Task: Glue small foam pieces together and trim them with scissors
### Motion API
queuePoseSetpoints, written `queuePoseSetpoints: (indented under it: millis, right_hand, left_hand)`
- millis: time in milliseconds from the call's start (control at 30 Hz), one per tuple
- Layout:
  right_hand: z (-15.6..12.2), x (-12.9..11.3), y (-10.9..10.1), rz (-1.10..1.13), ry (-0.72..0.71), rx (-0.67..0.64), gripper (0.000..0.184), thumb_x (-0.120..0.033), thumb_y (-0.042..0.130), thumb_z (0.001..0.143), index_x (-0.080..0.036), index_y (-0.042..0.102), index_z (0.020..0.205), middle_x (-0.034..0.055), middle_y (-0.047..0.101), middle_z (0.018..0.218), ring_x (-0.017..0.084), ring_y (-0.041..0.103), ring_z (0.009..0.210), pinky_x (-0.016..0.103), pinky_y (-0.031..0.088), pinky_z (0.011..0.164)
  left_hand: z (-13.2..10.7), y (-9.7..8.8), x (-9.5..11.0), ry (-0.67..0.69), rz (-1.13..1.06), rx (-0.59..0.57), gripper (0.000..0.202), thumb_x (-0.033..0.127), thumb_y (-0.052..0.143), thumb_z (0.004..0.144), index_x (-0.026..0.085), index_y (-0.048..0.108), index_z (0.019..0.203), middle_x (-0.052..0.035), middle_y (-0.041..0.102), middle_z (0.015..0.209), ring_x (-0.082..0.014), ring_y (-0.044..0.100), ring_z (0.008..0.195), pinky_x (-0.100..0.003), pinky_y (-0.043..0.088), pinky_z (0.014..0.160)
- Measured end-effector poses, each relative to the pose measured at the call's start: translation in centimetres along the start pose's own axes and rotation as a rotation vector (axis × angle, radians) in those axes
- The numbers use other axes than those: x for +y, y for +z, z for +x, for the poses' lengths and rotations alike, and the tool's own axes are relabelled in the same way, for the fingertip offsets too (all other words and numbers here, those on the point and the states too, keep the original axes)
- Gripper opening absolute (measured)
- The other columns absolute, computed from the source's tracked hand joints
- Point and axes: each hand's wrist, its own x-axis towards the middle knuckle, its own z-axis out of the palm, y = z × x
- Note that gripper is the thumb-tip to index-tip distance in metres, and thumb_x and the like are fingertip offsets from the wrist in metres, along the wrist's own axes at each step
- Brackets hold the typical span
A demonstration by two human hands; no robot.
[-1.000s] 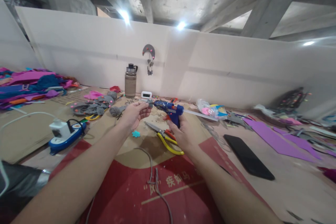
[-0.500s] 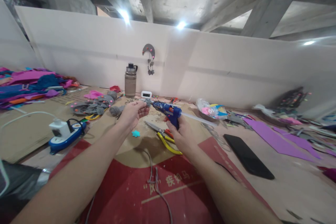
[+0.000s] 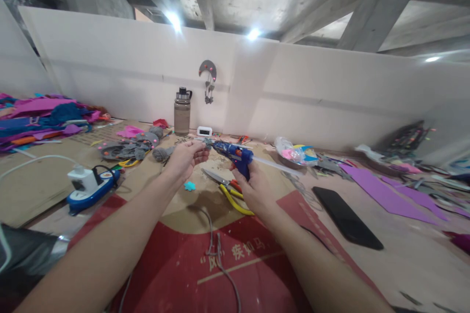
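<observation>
My right hand (image 3: 251, 181) is wrapped round the grip of a blue hot glue gun (image 3: 237, 151), with a clear glue stick (image 3: 275, 164) sticking out of its back. My left hand (image 3: 186, 157) pinches a small grey felt piece (image 3: 208, 143), flower-like in outline, right at the gun's nozzle. Whether the nozzle touches the piece I cannot tell. Below the hands, a turquoise felt flower (image 3: 190, 186) lies on the board. Scissors with yellow handles (image 3: 235, 201) rest beside it, close to my right hand. A grey cord (image 3: 220, 259) trails across the red cardboard (image 3: 172, 264).
A blue power strip (image 3: 91, 193) with a white plug stands at left. Further back are grey felt pieces (image 3: 128, 146), a water bottle (image 3: 182, 112) and a small white clock (image 3: 204, 131). A black phone (image 3: 347, 217) and purple felt sheets (image 3: 389, 195) lie at right.
Almost nothing differs. Both hands, the glue gun and the grey piece keep their places, and the whole view has shifted very slightly.
</observation>
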Motion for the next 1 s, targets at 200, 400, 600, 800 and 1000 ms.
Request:
queuePoseSetpoints:
  millis: [200, 400, 600, 800, 1000]
  right_hand:
    - [-0.06, -0.15, -0.07, -0.005, 0.012, 0.002, 0.024, -0.035, 0.046, 0.085, -0.019, 0.055, 0.100, 0.0085, 0.064, 0.095, 0.023, 0.058, 0.087, 0.037, 0.045, 0.078]
    - [-0.04, -0.20, 0.00, -0.009, 0.026, -0.005, 0.024, -0.036, 0.045, 0.085, -0.019, 0.055, 0.099, 0.0075, 0.063, 0.092, 0.022, 0.058, 0.085, 0.036, 0.045, 0.077]
    - [-0.07, -0.60, -0.06, -0.041, 0.017, 0.002, 0.027, -0.035, 0.045, 0.085, -0.019, 0.054, 0.105, 0.0077, 0.064, 0.095, 0.022, 0.058, 0.086, 0.036, 0.045, 0.077]
    - [-0.09, -0.78, -0.18, -0.071, 0.003, 0.022, 0.028, -0.036, 0.046, 0.084, -0.019, 0.054, 0.106, 0.0089, 0.064, 0.093, 0.023, 0.059, 0.084, 0.037, 0.045, 0.076]
    - [-0.10, -0.55, -0.02, -0.070, 0.012, 0.021, 0.028, -0.036, 0.046, 0.084, -0.019, 0.055, 0.104, 0.0098, 0.064, 0.095, 0.024, 0.059, 0.086, 0.037, 0.046, 0.076]
  left_hand:
    - [0.00, -0.07, 0.16, -0.023, 0.009, 0.021, 0.002, 0.010, 0.059, 0.068, 0.010, 0.059, 0.066, -0.0031, 0.063, 0.057, -0.0075, 0.056, 0.048, -0.019, 0.046, 0.051]
    - [0.01, 0.01, 0.15, -0.027, 0.022, -0.004, 0.002, 0.010, 0.059, 0.068, 0.010, 0.060, 0.066, -0.0034, 0.062, 0.057, -0.0075, 0.057, 0.048, -0.018, 0.046, 0.050]
    - [0.23, -0.20, 0.09, -0.021, 0.029, -0.004, 0.002, 0.010, 0.060, 0.067, 0.010, 0.059, 0.066, -0.0029, 0.062, 0.056, -0.0073, 0.056, 0.048, -0.017, 0.047, 0.050]
    - [0.01, -0.16, 0.17, -0.031, 0.056, 0.004, 0.002, 0.012, 0.061, 0.067, 0.010, 0.060, 0.066, -0.0041, 0.063, 0.058, -0.0078, 0.056, 0.048, -0.018, 0.046, 0.050]
    - [0.01, -0.09, 0.18, -0.016, 0.067, -0.015, 0.003, 0.012, 0.061, 0.067, 0.011, 0.059, 0.066, -0.0038, 0.062, 0.057, -0.0080, 0.056, 0.049, -0.019, 0.046, 0.052]
